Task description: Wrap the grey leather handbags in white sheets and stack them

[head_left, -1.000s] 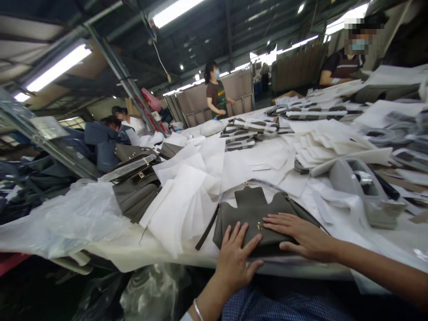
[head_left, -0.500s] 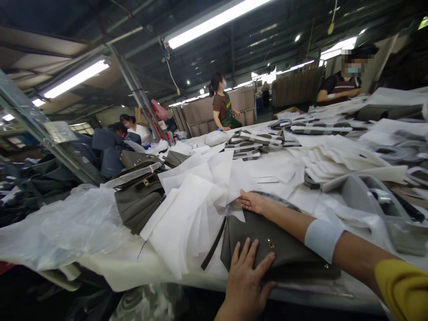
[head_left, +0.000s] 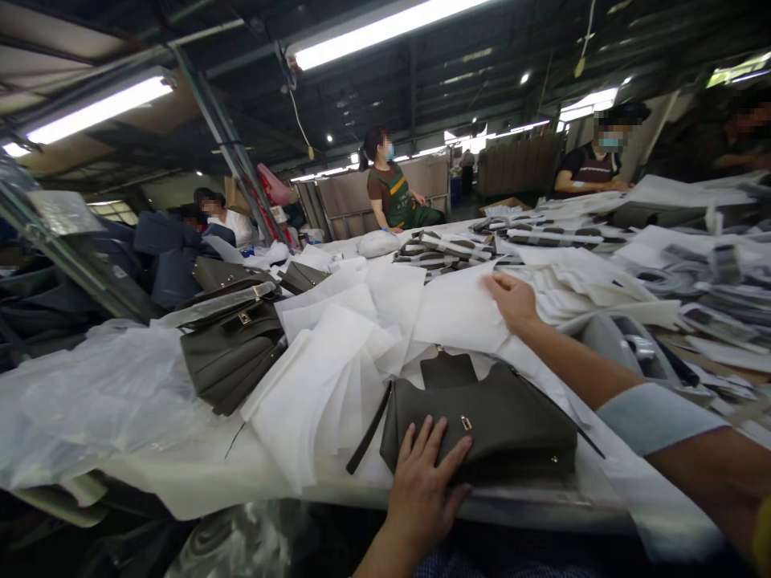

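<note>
A white-covered table (head_left: 186, 478) spreads across the view. Clear plastic (head_left: 114, 385) lies heaped at its left, with fanned white sheets (head_left: 325, 369) to the right of it. The dark bag (head_left: 506, 409) lies at the near edge, right of the sheets, its flap (head_left: 446, 372) pointing away and its strap (head_left: 369, 429) trailing left. A second bag (head_left: 234, 353) leans between plastic and sheets. The left hand (head_left: 425, 474) is flat on the bag, fingers apart. The right hand (head_left: 513, 301), blurred, reaches a sheet's right edge, fingertips close together; whether they clamp it I cannot tell. A small gold clasp (head_left: 466, 422) shows on the bag, beyond the left fingers
</note>
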`<state>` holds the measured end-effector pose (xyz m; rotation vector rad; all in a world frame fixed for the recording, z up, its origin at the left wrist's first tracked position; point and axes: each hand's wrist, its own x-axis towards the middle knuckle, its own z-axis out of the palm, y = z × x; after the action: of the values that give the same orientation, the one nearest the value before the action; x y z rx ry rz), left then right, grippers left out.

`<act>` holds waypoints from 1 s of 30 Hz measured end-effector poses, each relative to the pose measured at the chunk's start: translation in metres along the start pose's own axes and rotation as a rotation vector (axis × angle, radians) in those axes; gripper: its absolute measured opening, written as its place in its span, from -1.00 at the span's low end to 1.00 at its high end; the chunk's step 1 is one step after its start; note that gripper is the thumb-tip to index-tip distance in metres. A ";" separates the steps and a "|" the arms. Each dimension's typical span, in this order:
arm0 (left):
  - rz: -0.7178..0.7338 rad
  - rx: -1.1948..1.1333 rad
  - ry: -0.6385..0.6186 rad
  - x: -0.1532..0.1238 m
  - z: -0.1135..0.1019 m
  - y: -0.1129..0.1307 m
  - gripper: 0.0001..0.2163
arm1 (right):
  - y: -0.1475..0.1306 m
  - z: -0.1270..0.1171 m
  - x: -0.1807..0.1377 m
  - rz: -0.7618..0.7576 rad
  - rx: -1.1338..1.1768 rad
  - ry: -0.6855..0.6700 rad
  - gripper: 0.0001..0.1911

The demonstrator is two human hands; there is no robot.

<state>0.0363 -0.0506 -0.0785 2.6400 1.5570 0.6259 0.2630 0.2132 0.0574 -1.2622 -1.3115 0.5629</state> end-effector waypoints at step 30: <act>-0.063 -0.026 -0.068 -0.002 0.003 0.003 -0.58 | 0.047 -0.018 -0.135 -0.617 -0.448 -1.384 -0.43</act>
<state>0.0391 -0.0534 -0.0814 2.5543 1.5948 0.5431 0.2606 0.1015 -0.0334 -0.5939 -2.9640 0.7198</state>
